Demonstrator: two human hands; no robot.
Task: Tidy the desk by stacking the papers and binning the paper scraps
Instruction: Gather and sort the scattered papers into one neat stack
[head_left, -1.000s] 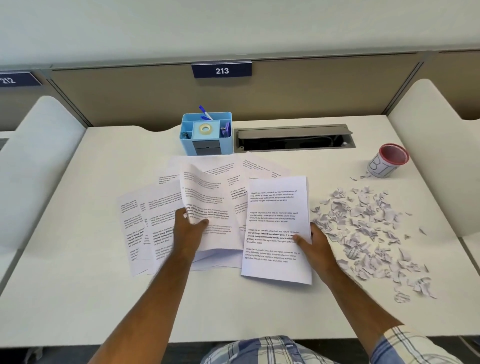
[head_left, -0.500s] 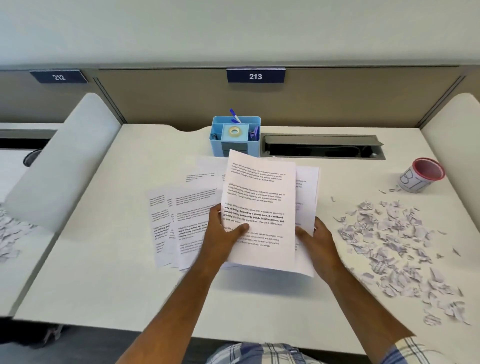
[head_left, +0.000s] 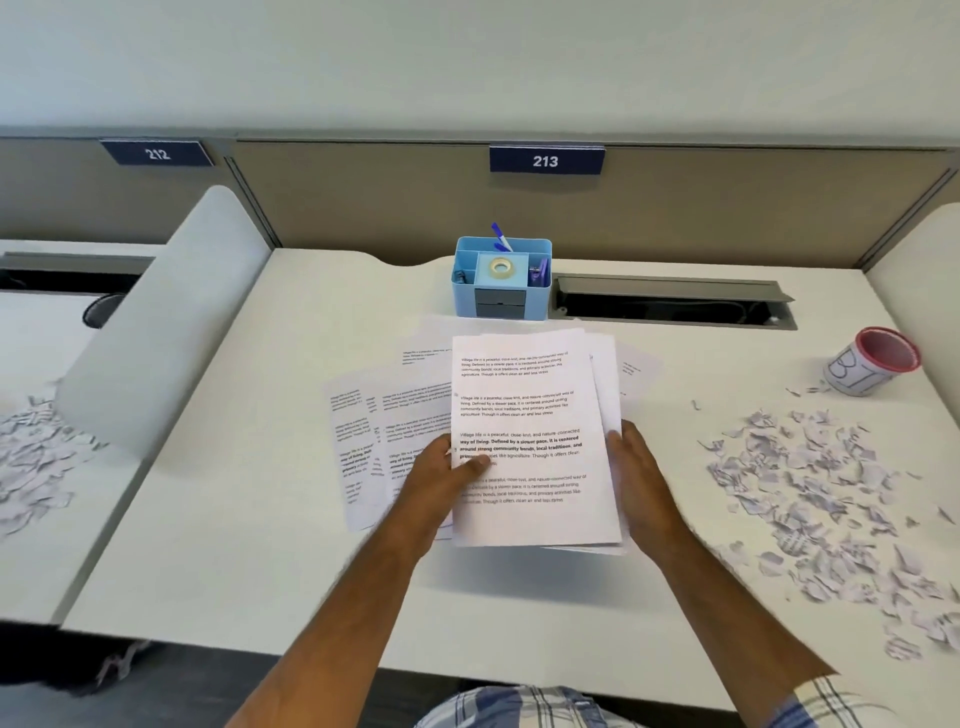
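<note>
A small stack of printed papers (head_left: 530, 405) is held a little above the white desk (head_left: 260, 545) at its middle. My left hand (head_left: 441, 478) grips the stack's left edge, thumb on top. My right hand (head_left: 636, 467) holds its right edge. More printed sheets (head_left: 374, 431) lie spread flat on the desk to the left, partly under the stack. A wide scatter of torn paper scraps (head_left: 821, 488) covers the desk's right side. A small red-rimmed white bin cup (head_left: 872, 364) marked "BIN" lies tilted at the far right.
A blue desk organiser (head_left: 501, 278) with tape and pens stands behind the papers. Beside it is an open cable tray slot (head_left: 670, 304). White dividers (head_left: 161, 332) flank the desk. More scraps (head_left: 31, 457) lie on the neighbouring desk at left.
Both hands have brought separate sheets together into one stack and squared it between them. The camera view has shifted left, so the neighbouring desk shows.
</note>
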